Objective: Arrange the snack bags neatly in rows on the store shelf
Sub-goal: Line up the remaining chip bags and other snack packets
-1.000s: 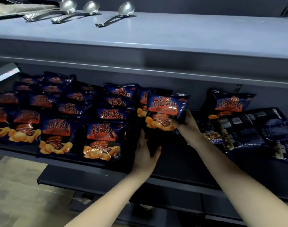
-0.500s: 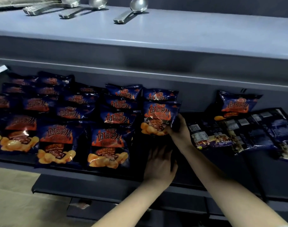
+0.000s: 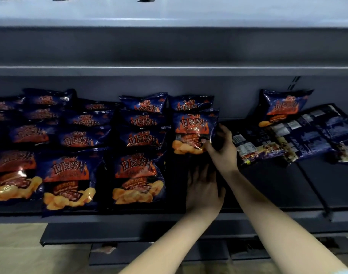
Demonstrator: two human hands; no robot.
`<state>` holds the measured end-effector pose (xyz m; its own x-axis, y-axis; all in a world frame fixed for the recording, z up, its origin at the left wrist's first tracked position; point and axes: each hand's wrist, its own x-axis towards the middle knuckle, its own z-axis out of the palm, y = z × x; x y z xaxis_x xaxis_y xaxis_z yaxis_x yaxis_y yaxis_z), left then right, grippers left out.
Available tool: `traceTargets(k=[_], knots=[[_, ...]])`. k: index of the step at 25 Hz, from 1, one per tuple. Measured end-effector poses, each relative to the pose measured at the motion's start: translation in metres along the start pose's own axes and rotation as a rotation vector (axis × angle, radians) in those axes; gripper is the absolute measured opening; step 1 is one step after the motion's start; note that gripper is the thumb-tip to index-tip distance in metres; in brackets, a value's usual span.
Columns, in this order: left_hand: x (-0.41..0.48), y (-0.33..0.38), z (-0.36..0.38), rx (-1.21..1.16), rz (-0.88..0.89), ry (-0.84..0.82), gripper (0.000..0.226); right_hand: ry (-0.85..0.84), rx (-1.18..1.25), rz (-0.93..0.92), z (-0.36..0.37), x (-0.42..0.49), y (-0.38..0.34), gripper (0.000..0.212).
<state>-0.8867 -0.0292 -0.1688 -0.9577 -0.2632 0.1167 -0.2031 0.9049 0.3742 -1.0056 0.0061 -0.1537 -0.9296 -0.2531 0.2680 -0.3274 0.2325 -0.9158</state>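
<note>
Dark blue snack bags with orange flame print stand in rows across the left and middle of the dark shelf [image 3: 268, 194]. My right hand [image 3: 221, 149] grips the lower right corner of one upright bag [image 3: 193, 127], which stands in front of another bag [image 3: 191, 102] in the newest row. My left hand [image 3: 203, 186] lies palm down on the shelf just below that bag, fingers spread, holding nothing. One more bag [image 3: 284, 104] leans upright against the back wall at the right.
Several bags [image 3: 299, 135] lie flat, back side up, on the right part of the shelf. A grey upper shelf [image 3: 169, 14] overhangs the rows. A lower shelf edge [image 3: 113, 232] and beige floor [image 3: 15, 252] show below.
My right hand has lowered the held bag and set it upright in the row. My left hand slid right, under the bag. The view tilted down.
</note>
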Motion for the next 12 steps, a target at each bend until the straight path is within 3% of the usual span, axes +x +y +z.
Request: traceTargets(k=[4, 8, 12], knots=[[-0.001, -0.003, 0.004, 0.076, 0.010, 0.059, 0.060, -0.014, -0.053, -0.021, 0.002, -0.003, -0.002, 0.067], [0.001, -0.003, 0.008, -0.009, 0.011, 0.071, 0.058, -0.015, -0.073, -0.012, 0.004, -0.002, -0.002, 0.067], [0.002, -0.003, 0.004, -0.092, 0.044, 0.088, 0.055, 0.123, -0.079, -0.113, -0.004, -0.016, -0.003, 0.055]])
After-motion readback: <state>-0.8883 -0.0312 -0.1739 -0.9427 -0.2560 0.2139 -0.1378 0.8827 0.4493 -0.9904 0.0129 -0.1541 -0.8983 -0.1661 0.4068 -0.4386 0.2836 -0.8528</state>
